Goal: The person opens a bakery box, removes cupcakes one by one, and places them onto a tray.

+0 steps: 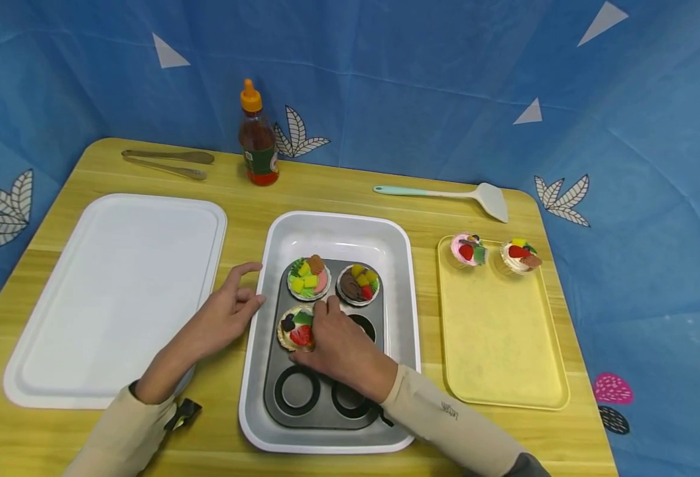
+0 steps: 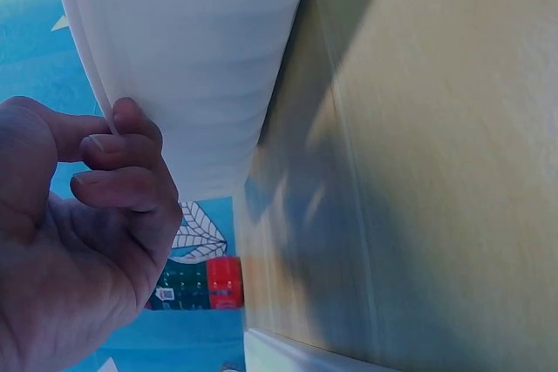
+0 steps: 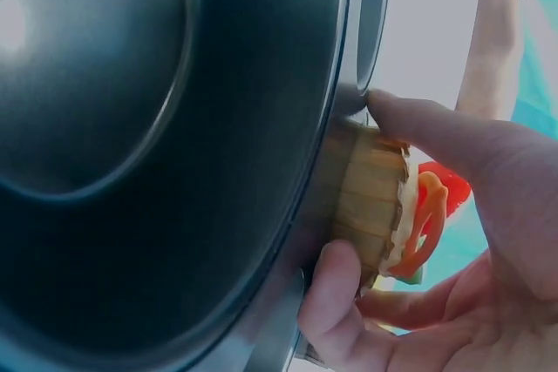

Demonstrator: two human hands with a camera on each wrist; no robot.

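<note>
In the head view a grey muffin tin lies inside a deep white tray. My right hand grips a cupcake topped with strawberry and dark berries at the tin's middle-left well. The right wrist view shows thumb and fingers around its pale fluted case, whose side stands above the tin. Behind it sit a cupcake with yellow cubes and a chocolate-topped cupcake. On the left, my left hand pinches the deep tray's rim, fingers partly curled against its outer wall.
A flat white tray lies to the left. On the right, a yellow tray bears a pink cupcake and a cream cupcake. Tongs, a sauce bottle and a spatula line the back.
</note>
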